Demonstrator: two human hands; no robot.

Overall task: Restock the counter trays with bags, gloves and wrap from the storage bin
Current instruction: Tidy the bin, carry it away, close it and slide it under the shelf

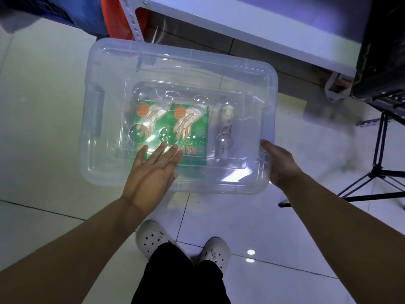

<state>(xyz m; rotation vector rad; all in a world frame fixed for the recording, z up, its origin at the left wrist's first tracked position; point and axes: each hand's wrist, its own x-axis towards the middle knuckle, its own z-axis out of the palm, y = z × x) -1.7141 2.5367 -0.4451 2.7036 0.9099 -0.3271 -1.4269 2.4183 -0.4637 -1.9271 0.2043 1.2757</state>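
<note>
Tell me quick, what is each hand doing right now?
Left hand: open, fingers straight, flat on the storage bin lid.
Right hand: holds the storage bin lid by its right edge.

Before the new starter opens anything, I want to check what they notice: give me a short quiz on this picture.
1. True or false: the lid of the storage bin is off.
2. Which hand lies flat on the lid: A left, B right?
3. How many green glove packets show through the lid?
Key: 1 false. 2 A: the left hand lies flat, and the right hand grips the lid's right edge. 3 two.
</note>
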